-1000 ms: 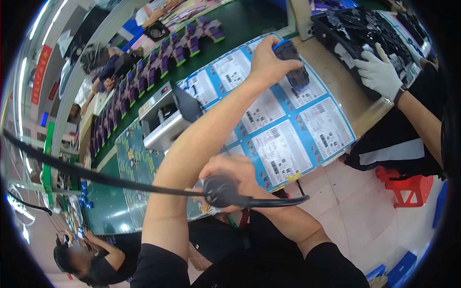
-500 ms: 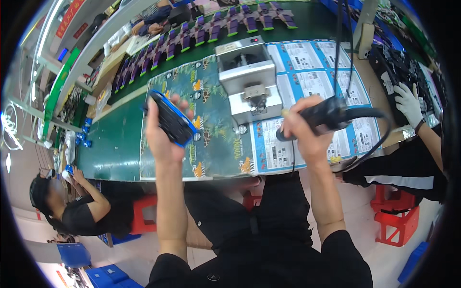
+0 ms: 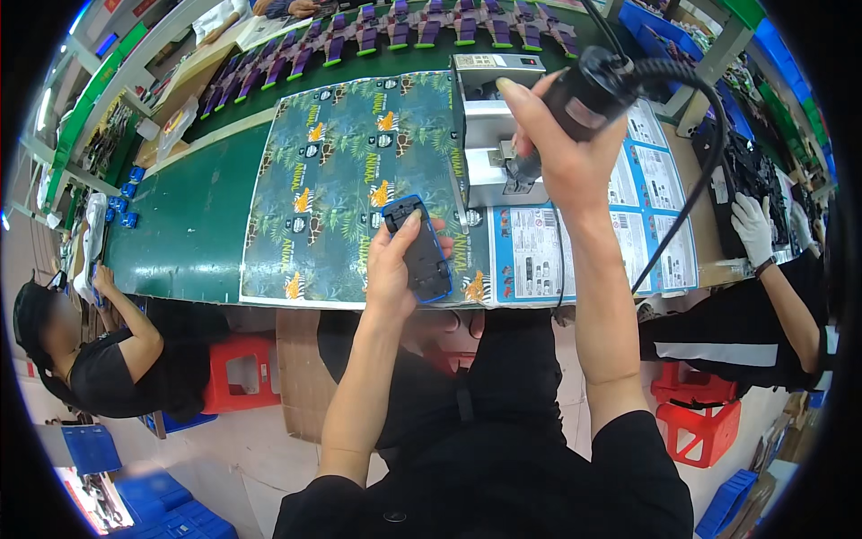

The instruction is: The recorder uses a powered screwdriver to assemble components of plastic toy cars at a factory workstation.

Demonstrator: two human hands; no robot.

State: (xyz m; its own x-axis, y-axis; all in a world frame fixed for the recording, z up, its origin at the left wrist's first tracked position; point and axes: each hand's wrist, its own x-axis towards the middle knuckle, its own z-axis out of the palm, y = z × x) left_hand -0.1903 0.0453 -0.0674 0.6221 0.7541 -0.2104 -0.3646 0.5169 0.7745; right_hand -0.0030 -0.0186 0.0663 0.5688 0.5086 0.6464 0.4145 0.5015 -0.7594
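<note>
My left hand [image 3: 391,265] grips a flat black plastic housing with a blue rim [image 3: 427,256], thumb across its upper end. The housing is over the near edge of the bench, its recessed black face upward. My right hand [image 3: 575,171] is wrapped round a thick black corded electric screwdriver [image 3: 585,99], which slants down to the left. Its lower end is at the front of a silver box-shaped screw feeder [image 3: 485,121]; whether the tip touches it is hard to tell, as my fingers partly cover that spot.
Printed sheets with animal pictures [image 3: 341,180] and blue-white label sheets [image 3: 539,256] cover the green bench [image 3: 193,247]. Several purple-and-green parts [image 3: 368,36] line the far side. A black cable [image 3: 714,171] loops at right. Co-workers sit left and right, one wearing a white glove [image 3: 752,225].
My left hand has moved right and nearer with the housing, which is turned more upright in view. My right hand has carried the screwdriver farther away, to the screw feeder. The head view has shifted slightly.
</note>
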